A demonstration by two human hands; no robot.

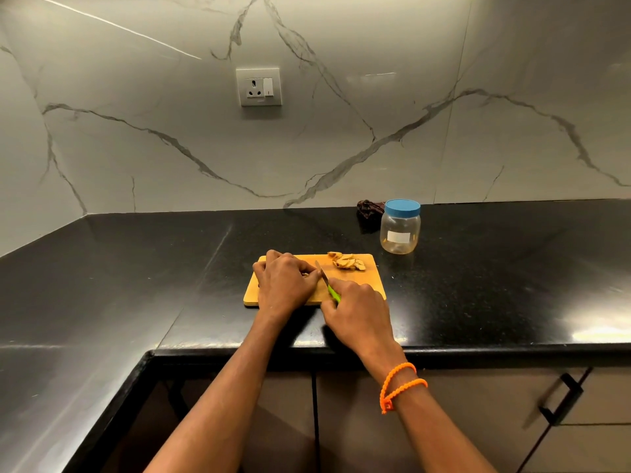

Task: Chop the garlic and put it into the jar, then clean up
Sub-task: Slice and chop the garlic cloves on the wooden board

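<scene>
A wooden cutting board [370,279] lies on the black countertop. A pile of garlic pieces [346,261] sits at its far edge. My left hand [285,283] rests on the board's left part, fingers curled over a small garlic piece that is mostly hidden. My right hand [358,314] grips the green handle of a small knife [324,279], whose blade points away from me beside my left fingertips. A clear plastic jar [400,230] with a blue lid on it stands behind the board to the right.
A dark crumpled cloth [368,209] lies against the marble wall, left of the jar. The black countertop [136,285] turns a corner on the left. A wall socket [259,86] is above. Cabinet doors with a black handle [563,399] are below the counter edge.
</scene>
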